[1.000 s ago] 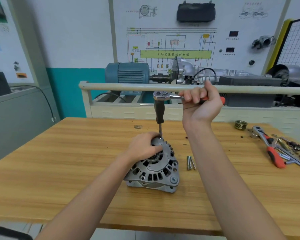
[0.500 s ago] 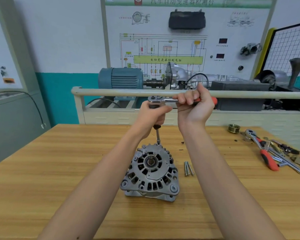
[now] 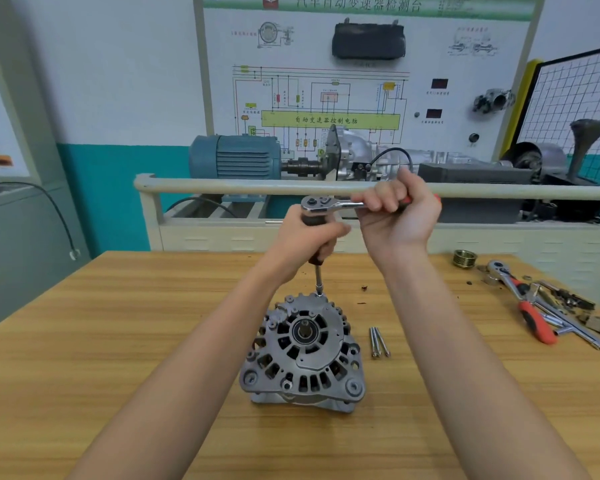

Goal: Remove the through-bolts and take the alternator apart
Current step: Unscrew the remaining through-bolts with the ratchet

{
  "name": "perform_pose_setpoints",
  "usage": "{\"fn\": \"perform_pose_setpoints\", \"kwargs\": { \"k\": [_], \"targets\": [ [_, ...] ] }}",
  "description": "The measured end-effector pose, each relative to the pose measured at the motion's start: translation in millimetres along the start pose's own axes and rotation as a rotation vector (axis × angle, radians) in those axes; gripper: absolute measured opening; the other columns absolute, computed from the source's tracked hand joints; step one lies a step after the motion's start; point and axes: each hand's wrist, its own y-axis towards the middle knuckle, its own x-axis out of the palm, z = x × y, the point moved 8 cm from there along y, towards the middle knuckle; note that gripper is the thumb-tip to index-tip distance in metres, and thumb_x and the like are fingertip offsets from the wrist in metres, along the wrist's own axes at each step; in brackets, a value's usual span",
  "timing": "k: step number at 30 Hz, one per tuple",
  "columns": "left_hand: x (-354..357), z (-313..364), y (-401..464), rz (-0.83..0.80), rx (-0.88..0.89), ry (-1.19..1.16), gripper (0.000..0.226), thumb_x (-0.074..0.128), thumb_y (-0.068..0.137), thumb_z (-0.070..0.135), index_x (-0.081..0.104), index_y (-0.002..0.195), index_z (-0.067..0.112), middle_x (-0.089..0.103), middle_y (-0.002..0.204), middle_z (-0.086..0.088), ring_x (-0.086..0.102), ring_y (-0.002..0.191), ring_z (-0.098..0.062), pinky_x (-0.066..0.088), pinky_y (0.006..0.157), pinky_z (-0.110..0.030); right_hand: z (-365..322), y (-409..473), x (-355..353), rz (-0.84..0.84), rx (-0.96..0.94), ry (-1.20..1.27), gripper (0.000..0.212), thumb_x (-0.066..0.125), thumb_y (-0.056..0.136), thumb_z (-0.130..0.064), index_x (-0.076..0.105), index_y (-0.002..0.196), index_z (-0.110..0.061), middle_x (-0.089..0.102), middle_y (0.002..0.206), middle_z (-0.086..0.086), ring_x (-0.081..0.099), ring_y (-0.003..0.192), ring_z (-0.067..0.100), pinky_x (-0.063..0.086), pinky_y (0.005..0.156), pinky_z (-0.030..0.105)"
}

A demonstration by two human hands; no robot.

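A grey alternator [image 3: 303, 355] stands on the wooden table [image 3: 118, 341], shaft end up. A ratchet wrench [image 3: 321, 204] with a black extension and a thin socket shaft [image 3: 318, 279] stands upright on a bolt at the alternator's far rim. My left hand [image 3: 303, 240] grips the black extension just under the ratchet head. My right hand [image 3: 397, 216] grips the ratchet's red handle, held level to the right. Two removed through-bolts [image 3: 379, 342] lie side by side on the table right of the alternator.
A brass-coloured pulley [image 3: 464, 258] sits at the table's far right. Beside it lie a second red-handled ratchet [image 3: 523, 301] and several loose tools. A beige rail [image 3: 222, 187] and a training bench with a blue motor [image 3: 234, 157] stand behind the table.
My left hand left the top of the alternator and rose to grip the extension under the ratchet head. The right hand stayed on the handle.
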Motion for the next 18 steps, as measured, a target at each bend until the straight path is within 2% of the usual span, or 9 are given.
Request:
{"fn": "perform_pose_setpoints", "kwargs": {
  "k": [3,6,8,10,13,15,18],
  "targets": [
    [14,4,2,-0.226,-0.007,-0.009,0.031,0.062,0.077,0.006,0.046,0.051,0.010,0.043,0.042,-0.002,0.039,0.039,-0.019,0.038,0.048,-0.025,9,23,-2,0.029,0.248,0.086,0.055,0.037,0.096,-0.016,0.036,0.041,-0.017,0.028,0.037,-0.006,0.030,0.032,0.011,0.039,0.044,0.019],
    [25,0,5,-0.239,-0.078,-0.102,0.048,0.059,0.083,0.000,0.042,0.043,0.019,0.033,0.038,0.006,0.026,0.033,-0.011,0.022,0.041,-0.020,11,29,-3,0.066,0.307,0.145,0.053,0.039,0.096,-0.015,0.034,0.043,-0.016,0.028,0.035,-0.007,0.029,0.029,0.010,0.037,0.039,0.017],
    [22,-7,8,-0.130,-0.101,-0.114,0.055,0.052,0.088,-0.007,0.039,0.043,0.021,0.029,0.037,0.008,0.021,0.033,-0.009,0.018,0.040,-0.017,5,24,-8,0.117,0.191,0.160,0.055,0.039,0.096,-0.015,0.035,0.041,-0.017,0.027,0.036,-0.007,0.029,0.030,0.010,0.038,0.039,0.017],
    [16,-10,9,0.002,-0.093,-0.090,0.047,0.049,0.088,-0.008,0.036,0.050,0.016,0.029,0.038,0.007,0.019,0.034,-0.010,0.018,0.040,-0.017,-2,9,-14,0.136,0.020,0.133,0.057,0.038,0.097,-0.016,0.037,0.040,-0.018,0.028,0.038,-0.006,0.031,0.033,0.012,0.041,0.043,0.020],
    [6,-12,9,0.186,-0.069,-0.068,0.039,0.051,0.087,-0.006,0.038,0.055,0.013,0.030,0.039,0.004,0.021,0.035,-0.011,0.020,0.040,-0.017,-7,-24,-13,0.055,-0.190,0.033,0.054,0.037,0.098,-0.015,0.040,0.044,-0.018,0.033,0.042,-0.002,0.039,0.041,0.016,0.048,0.057,0.027],
    [2,-13,8,0.286,-0.054,-0.058,0.038,0.054,0.086,-0.002,0.038,0.056,0.014,0.030,0.044,0.001,0.021,0.040,-0.012,0.019,0.042,-0.021,-10,-41,-7,-0.027,-0.308,-0.064,0.044,0.040,0.095,-0.015,0.039,0.052,-0.014,0.037,0.045,0.000,0.044,0.047,0.019,0.050,0.065,0.032],
    [2,-15,7,0.320,-0.057,-0.059,0.037,0.058,0.083,0.001,0.039,0.055,0.016,0.030,0.044,0.003,0.021,0.041,-0.011,0.020,0.042,-0.021,-16,-48,3,-0.097,-0.400,-0.164,0.036,0.041,0.091,-0.013,0.039,0.056,-0.014,0.040,0.045,0.001,0.045,0.048,0.021,0.050,0.065,0.033]
  ]
}}
